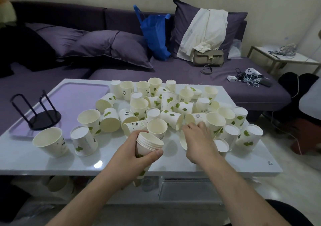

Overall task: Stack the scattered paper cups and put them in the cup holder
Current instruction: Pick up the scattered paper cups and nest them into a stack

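- Currently left hand grips nested cup stack, tilted.
- Right hand just beside it, fingers curled onto a lying cup; grasp unclear.

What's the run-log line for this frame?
left hand: holds nested cup stack | right hand: reaching into loose cups | cup holder: empty, on tray

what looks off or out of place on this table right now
Mostly the paper cups: dozens lie scattered across the table, some upright, some upside down, some tipped over. The black cup holder on the purple tray holds none. Only the left hand grips a small stack.
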`<state>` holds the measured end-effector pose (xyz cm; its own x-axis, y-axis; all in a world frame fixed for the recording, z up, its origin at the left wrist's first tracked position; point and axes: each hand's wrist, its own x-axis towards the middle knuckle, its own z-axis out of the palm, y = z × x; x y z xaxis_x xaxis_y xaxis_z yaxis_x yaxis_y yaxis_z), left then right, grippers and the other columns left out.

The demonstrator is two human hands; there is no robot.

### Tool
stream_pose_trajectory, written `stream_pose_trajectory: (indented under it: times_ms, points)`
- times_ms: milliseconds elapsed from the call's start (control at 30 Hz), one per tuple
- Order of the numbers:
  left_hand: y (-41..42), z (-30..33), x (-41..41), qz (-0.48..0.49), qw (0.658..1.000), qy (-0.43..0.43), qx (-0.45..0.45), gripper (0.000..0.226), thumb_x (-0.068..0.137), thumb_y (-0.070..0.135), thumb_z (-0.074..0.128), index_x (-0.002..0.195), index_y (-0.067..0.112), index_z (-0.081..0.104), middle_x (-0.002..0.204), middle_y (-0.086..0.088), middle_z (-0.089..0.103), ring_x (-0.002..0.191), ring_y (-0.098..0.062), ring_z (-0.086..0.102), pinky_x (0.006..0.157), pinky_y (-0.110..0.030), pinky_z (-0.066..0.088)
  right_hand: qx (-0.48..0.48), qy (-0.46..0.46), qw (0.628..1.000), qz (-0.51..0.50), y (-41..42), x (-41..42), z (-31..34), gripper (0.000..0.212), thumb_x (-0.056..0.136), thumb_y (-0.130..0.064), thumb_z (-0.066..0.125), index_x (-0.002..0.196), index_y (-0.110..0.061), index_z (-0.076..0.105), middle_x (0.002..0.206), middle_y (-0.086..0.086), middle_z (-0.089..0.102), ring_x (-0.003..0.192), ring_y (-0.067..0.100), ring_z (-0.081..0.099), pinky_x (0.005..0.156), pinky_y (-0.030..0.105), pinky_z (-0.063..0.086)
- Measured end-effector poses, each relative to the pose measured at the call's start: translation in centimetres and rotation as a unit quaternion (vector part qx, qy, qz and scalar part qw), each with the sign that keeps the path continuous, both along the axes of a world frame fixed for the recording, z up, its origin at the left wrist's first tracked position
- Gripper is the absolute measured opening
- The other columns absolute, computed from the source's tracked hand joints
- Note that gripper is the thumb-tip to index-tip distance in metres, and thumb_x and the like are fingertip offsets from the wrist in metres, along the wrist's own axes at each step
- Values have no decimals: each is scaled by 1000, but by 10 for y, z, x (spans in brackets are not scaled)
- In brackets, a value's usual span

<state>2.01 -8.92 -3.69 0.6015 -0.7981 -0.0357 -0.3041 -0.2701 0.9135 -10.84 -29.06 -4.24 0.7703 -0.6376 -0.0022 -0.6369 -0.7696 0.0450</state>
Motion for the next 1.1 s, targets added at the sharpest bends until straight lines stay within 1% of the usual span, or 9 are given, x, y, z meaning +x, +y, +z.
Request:
stream_pose_trajectory:
  times_ms: [167, 267, 400, 467, 533, 733, 867, 1000, 1100]
  points:
    - [1, 1, 1, -2, 1000, -7, 10, 63, 83, 61, 82, 135, 49, 50, 120, 27, 67, 106, 13, 64, 72, -10, 55, -2, -38, 999, 24, 3, 2, 2, 53, 83, -12, 66, 133, -23, 52, 128, -4, 58, 111, 25, 40, 91, 36, 34]
    - [0, 0, 1, 4, 1000, -11, 15, 66, 82, 58, 85, 137, 46, 50, 121, 27, 67, 108, 2, 67, 75, -12, 55, 38, -161, 986, 7, 3, 1, 9, 46, 87, -31, 70, 130, -26, 53, 126, -8, 61, 107, 20, 39, 90, 35, 35]
    - [-1, 0, -2, 5, 1000, -18, 23, 63, 85, 53, 86, 136, 42, 52, 121, 23, 68, 107, -5, 68, 75, -14, 54, 282, -410, 867, -39, 16, -6, 27, 45, 89, -37, 81, 128, -36, 59, 117, -23, 67, 105, -2, 60, 88, 18, 47]
    - [-3, -2, -5, 8, 1000, -16, 24, 56, 86, 50, 86, 131, 42, 54, 110, 21, 71, 100, -2, 69, 71, -14, 54, 382, -447, 808, -33, 23, -7, 29, 37, 91, -38, 80, 124, -34, 65, 113, -18, 73, 101, -3, 66, 84, 16, 49]
    - [-5, -4, -7, 6, 1000, -18, 25, 49, 87, 50, 86, 125, 43, 55, 103, 21, 72, 95, 4, 69, 68, -16, 57, 436, -422, 795, -10, 28, -6, 26, 41, 92, -39, 79, 130, -29, 67, 115, -14, 74, 104, 3, 68, 90, 23, 53]
    - [-9, -3, -12, -16, 1000, -17, 13, 53, 88, 48, 86, 128, 48, 52, 108, 28, 73, 100, 9, 69, 72, -14, 59, 415, -284, 861, 79, 43, -10, 24, 58, 98, -47, 69, 152, -31, 55, 139, -21, 61, 124, -7, 55, 103, 18, 43]
    - [-11, -5, -9, -9, 1000, -13, 14, 48, 89, 48, 86, 122, 50, 51, 105, 32, 71, 99, 5, 70, 73, -16, 62, 446, -304, 835, 107, 48, -13, 33, 64, 105, -52, 53, 165, -41, 33, 163, -30, 39, 147, -16, 32, 122, 21, 30]
    - [-19, -4, -8, -5, 1000, -20, 20, 47, 91, 35, 85, 122, 50, 54, 105, 17, 76, 95, -4, 74, 73, -23, 63, 479, -198, 839, 165, 50, -15, 35, 58, 113, -41, 47, 166, -43, 25, 152, -47, 32, 129, -37, 28, 107, -2, 28]
    - [-30, -5, -9, -7, 1000, -28, 11, 46, 88, 31, 85, 119, 47, 55, 105, 19, 76, 95, -2, 73, 76, -23, 61, 466, -206, 844, 166, 42, -17, 35, 61, 112, -40, 50, 167, -44, 23, 164, -38, 26, 140, -31, 22, 114, 2, 23]
